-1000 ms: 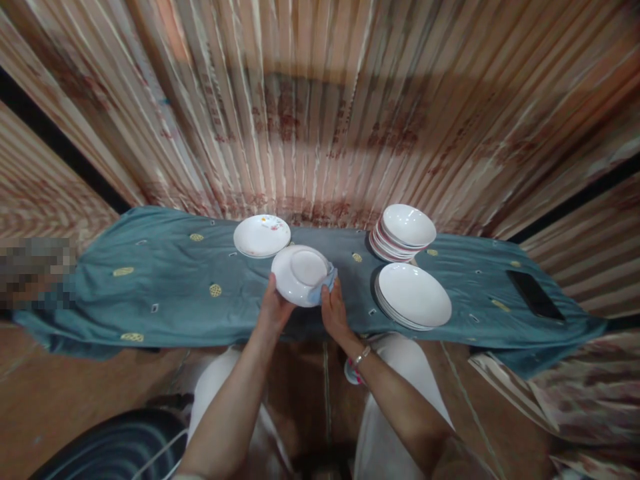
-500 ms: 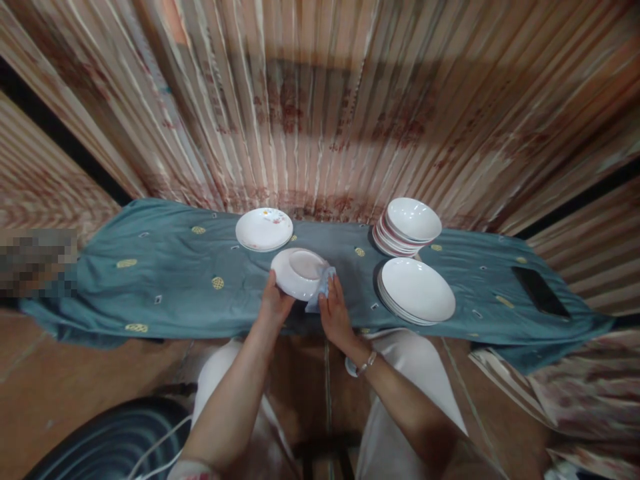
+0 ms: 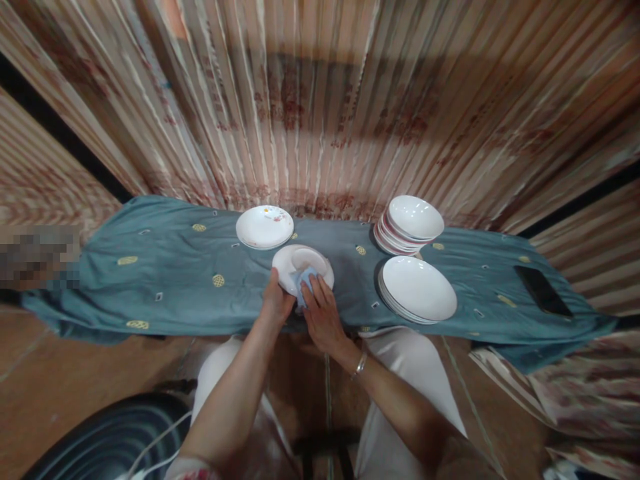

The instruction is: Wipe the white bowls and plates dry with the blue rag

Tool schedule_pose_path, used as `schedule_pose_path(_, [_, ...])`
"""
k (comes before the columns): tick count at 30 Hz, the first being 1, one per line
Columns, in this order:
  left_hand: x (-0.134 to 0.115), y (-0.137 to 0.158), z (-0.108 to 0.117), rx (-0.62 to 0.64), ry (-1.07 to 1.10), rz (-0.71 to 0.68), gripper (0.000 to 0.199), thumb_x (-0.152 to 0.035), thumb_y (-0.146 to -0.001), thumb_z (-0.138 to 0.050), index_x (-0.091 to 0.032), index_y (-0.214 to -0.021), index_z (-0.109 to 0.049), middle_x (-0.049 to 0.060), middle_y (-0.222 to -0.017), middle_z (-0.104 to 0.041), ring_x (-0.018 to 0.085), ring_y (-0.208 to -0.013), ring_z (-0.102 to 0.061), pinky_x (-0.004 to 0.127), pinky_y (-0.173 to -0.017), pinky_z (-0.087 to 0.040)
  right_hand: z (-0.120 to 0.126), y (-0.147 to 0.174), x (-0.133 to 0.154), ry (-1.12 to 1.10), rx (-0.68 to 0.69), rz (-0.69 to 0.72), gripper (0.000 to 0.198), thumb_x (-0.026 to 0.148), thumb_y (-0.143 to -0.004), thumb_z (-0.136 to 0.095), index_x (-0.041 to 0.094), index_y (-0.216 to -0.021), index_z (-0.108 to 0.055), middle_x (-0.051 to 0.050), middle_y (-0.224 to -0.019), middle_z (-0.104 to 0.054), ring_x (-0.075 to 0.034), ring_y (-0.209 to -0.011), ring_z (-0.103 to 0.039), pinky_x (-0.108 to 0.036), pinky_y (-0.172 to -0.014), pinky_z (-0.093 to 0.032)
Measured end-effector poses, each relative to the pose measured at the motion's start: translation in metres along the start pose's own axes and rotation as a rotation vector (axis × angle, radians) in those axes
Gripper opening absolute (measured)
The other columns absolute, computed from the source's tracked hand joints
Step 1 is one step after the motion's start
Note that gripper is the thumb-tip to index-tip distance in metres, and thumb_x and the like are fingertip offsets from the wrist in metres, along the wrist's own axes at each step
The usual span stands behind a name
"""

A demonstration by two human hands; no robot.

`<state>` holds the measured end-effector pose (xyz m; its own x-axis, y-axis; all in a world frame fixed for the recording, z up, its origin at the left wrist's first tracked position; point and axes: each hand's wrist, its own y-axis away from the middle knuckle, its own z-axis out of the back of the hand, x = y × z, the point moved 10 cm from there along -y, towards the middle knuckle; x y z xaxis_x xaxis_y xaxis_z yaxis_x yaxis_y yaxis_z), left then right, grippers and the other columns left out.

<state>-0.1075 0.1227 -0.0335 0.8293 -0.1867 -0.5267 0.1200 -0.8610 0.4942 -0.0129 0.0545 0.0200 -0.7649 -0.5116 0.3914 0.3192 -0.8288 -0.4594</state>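
A white plate (image 3: 283, 261) is held with its underside and foot ring facing me, above the front middle of the cloth-covered table (image 3: 185, 267). My left hand (image 3: 277, 297) grips its left edge, thumb on the near face. A light blue cloth (image 3: 302, 277) lies bunched under the fingers of my right hand (image 3: 323, 313), pressed on the underside of the plate near its lower middle. The cloth covers part of the foot ring. A bracelet (image 3: 360, 365) circles my right wrist.
Behind the held plate sit flat white plates (image 3: 263, 228) with a floral rim. To the right stand a stack of bowls (image 3: 414, 219) and a stack of larger plates (image 3: 419, 288). A black phone (image 3: 543, 291) lies far right. A black round ribbed object (image 3: 100, 443) is at lower left.
My right hand has slid left with the cloth, from the plate's right edge onto the lower middle of its underside. My left hand keeps hold of the plate in nearly the same spot.
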Motion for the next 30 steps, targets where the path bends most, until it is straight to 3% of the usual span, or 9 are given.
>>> schedule_pose_path(6, [-0.007, 0.008, -0.008, 0.065, -0.088, -0.067, 0.050, -0.058, -0.089, -0.047, -0.015, -0.086, -0.071, 0.010, -0.083, -0.075, 0.025, -0.101, -0.069, 0.032, -0.090, -0.054, -0.001, -0.010, 0.020, 0.083, 0.030, 0.141, 0.053, 0.013, -0.095, -0.042, 0.020, -0.147, -0.040, -0.011, -0.155, -0.036, -0.026, -0.151, -0.011, -0.052, -0.119, -0.026])
schedule_pose_path(11, [-0.009, 0.011, -0.013, 0.128, -0.160, -0.118, 0.051, -0.063, -0.086, -0.050, -0.017, -0.079, -0.071, 0.009, -0.081, -0.074, 0.025, -0.105, -0.067, 0.032, -0.093, -0.051, 0.009, -0.022, 0.025, 0.128, 0.020, 0.180, 0.053, 0.013, -0.093, -0.042, 0.023, -0.146, -0.043, -0.008, -0.155, -0.037, -0.026, -0.150, -0.014, -0.053, -0.119, -0.022])
schedule_pose_path(18, [-0.010, 0.008, -0.019, 0.173, -0.149, -0.198, 0.036, -0.048, -0.088, -0.057, -0.016, -0.092, -0.073, 0.009, -0.106, -0.074, 0.021, -0.116, -0.062, 0.028, -0.104, -0.042, 0.021, -0.039, 0.014, 0.105, -0.035, 0.104, 0.050, 0.025, -0.096, -0.043, 0.020, -0.145, -0.042, -0.012, -0.157, -0.033, -0.028, -0.150, -0.013, -0.054, -0.118, -0.019])
schedule_pose_path(23, [-0.016, 0.009, -0.021, 0.204, -0.287, -0.263, 0.027, -0.039, -0.085, -0.062, -0.016, -0.093, -0.074, 0.008, -0.099, -0.075, 0.022, -0.113, -0.063, 0.031, -0.103, -0.043, 0.023, -0.049, -0.004, 0.014, -0.078, 0.010, 0.053, 0.030, -0.098, -0.034, 0.015, -0.149, -0.034, -0.015, -0.158, -0.029, -0.025, -0.149, -0.020, -0.050, -0.119, -0.019])
schedule_pose_path(30, [-0.005, 0.012, -0.018, 0.232, -0.264, -0.148, 0.026, -0.040, -0.077, -0.069, -0.015, -0.086, -0.072, 0.009, -0.088, -0.075, 0.025, -0.099, -0.068, 0.035, -0.088, -0.052, 0.020, -0.055, -0.036, -0.077, -0.105, -0.120, 0.048, 0.034, -0.101, -0.027, 0.017, -0.144, -0.043, -0.013, -0.147, -0.048, -0.021, -0.141, -0.038, -0.046, -0.118, -0.021])
